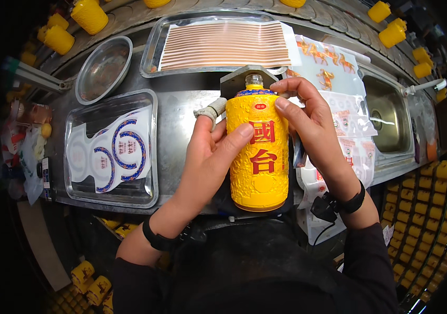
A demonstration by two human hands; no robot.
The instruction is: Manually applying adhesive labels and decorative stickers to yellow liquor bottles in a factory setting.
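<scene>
Both hands are clasping a yellow embossed bottle (259,152) lying over a steel workbench (181,120): the left hand (210,157) is wrapping its side, thumb across the red characters, while the right hand (312,125) is pressing fingertips near the blue collar (255,92).

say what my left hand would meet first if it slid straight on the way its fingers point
Probably the grey metal bracket behind the yellow bottle: the left hand points up past the bottle's shoulder, though depth is unclear.
</scene>
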